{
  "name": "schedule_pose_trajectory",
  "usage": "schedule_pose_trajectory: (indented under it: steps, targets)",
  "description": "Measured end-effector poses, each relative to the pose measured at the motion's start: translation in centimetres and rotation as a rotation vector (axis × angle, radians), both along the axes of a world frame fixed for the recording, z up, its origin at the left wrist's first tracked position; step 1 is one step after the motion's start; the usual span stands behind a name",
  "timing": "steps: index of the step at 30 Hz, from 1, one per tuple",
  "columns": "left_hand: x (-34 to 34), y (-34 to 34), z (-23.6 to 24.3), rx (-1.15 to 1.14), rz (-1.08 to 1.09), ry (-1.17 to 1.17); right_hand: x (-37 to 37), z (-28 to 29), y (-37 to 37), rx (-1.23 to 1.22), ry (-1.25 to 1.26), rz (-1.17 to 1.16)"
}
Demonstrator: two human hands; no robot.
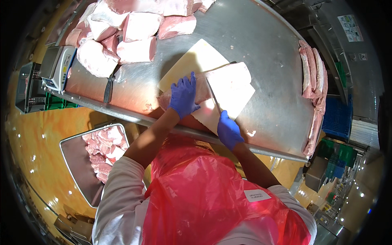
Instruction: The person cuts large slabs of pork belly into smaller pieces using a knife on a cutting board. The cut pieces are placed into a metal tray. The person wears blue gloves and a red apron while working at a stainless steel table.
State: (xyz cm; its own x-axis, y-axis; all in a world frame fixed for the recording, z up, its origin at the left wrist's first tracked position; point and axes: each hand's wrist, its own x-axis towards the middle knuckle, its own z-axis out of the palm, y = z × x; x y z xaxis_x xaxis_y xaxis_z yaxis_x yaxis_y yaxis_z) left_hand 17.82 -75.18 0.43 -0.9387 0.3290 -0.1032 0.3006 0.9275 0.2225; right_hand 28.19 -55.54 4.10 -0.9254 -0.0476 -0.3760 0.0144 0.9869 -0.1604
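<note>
A slab of pale pink meat with a white fat layer (230, 75) lies across a cream cutting board (192, 55) on the steel table. My left hand (183, 96), in a blue glove, presses flat on the meat's left part with its fingers apart. In my blue-gloved right hand (229, 130), at the board's near right edge, is a knife (214, 97). Its thin blade points away from me and rests at the meat, between the pinker left part and the white right part. The knife's handle is mostly hidden in my fist.
Thick meat chunks (141, 26) are heaped at the table's far left, near a scale (59, 67) and a black-handled tool (108, 90). Long meat strips (312, 77) line the right edge. Below left stands a metal bin (75, 163) with meat pieces (104, 149).
</note>
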Motion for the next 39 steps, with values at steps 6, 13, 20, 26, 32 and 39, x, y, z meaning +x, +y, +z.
schedule_pose_trajectory:
  steps: [6, 13, 20, 26, 32, 39]
  targets:
    - [0.1, 1.0, 0.0, -0.114, 0.018, 0.065, -9.9, -4.8, -2.4, -0.175, -0.067, -0.127]
    - [-2.7, -2.7, -0.8, 0.193, 0.043, -0.086, 0.2, -4.6, 1.4, -0.217, -0.072, -0.076]
    - [-5.6, -14.7, -3.9, 1.430, 0.336, -0.903, 11.4, -2.2, 7.1, -0.117, -0.297, -0.196]
    - [-1.1, -16.9, -2.2, 2.252, 0.595, -0.981, 13.8, -3.9, 6.0, -0.315, 0.011, -0.418]
    - [-13.1, -26.7, 11.2, 1.957, 0.571, -0.223, 11.3, -5.6, 6.9, -0.300, 0.076, -0.416]
    - [-14.6, -3.0, 1.7, 0.524, 0.235, 0.243, 8.8, -4.7, 6.0, -0.597, 0.039, -0.707]
